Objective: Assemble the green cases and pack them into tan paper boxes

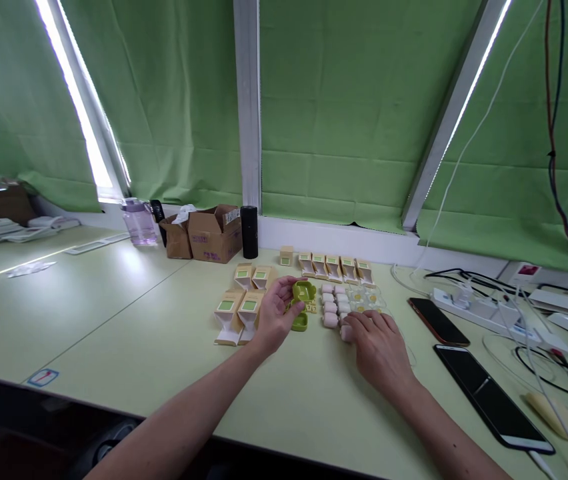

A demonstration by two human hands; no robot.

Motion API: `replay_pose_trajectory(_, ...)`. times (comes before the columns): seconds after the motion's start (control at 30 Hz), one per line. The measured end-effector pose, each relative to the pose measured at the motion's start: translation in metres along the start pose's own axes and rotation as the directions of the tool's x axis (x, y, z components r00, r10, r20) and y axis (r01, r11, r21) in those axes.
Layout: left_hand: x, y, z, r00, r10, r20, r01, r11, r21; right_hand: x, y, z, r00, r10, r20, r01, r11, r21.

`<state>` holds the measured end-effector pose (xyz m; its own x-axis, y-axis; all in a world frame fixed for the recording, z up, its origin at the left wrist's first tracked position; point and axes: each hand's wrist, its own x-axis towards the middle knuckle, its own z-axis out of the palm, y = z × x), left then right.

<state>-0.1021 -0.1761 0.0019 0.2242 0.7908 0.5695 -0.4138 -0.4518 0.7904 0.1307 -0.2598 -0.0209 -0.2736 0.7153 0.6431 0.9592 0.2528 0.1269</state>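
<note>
My left hand (pixel 278 313) holds a small green hinged case (pixel 305 291) between thumb and fingers, its lid standing up. Just below the thumb is another green tray-like part (pixel 300 323); whether it belongs to the same case I cannot tell. My right hand (pixel 378 343) rests over the near end of two rows of small rounded blocks, pink (pixel 331 320) and white (pixel 343 307). Its curled fingers are on one pale pink block (pixel 347 333), partly hidden beneath them. Clear plastic pieces with yellow centres (pixel 359 297) lie behind that hand.
Opened small cartons (pixel 225 317) stand left of my left hand, with a row of more (pixel 333 268) at the back. Phones (pixel 491 393), a power strip (pixel 484 310) and loose cables occupy the right. Cardboard boxes (pixel 214 235), a black cylinder (pixel 249 232) and a purple bottle (pixel 139 222) line the wall.
</note>
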Motion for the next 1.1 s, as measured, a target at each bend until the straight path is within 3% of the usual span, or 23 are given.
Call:
replay_pose_trajectory(0.17, -0.001, 0.000, 0.001, 1.000, -0.002, 0.026, 0.003, 1.000, -0.016, 0.017, -0.008, -0.007, 0.985, 0.051, -0.168, -0.012, 0.974, 0.226)
replay_pose_trajectory(0.4, -0.004, 0.006, 0.007, 0.999, -0.015, 0.046, 0.017, 0.999, -0.037, 0.053, -0.050, 0.009, 0.949, 0.222, -0.224, -0.060, 0.825, 0.562)
replay_pose_trajectory(0.57, -0.006, -0.001, 0.009, 0.996, -0.047, 0.076, 0.047, 0.999, 0.003, 0.056, -0.063, 0.026, 0.909, 0.287, -0.301, -0.050, 0.795, 0.605)
replay_pose_trajectory(0.7, -0.011, -0.004, 0.012, 0.992, -0.080, 0.098, 0.067, 0.989, 0.132, 0.051, -0.063, 0.032, 0.888, 0.303, -0.347, -0.029, 0.788, 0.616)
replay_pose_trajectory(1.1, -0.014, 0.002, 0.011, 0.993, -0.010, 0.114, -0.032, 0.932, 0.360, 0.050, -0.060, 0.025, 0.874, 0.320, -0.365, -0.013, 0.768, 0.640)
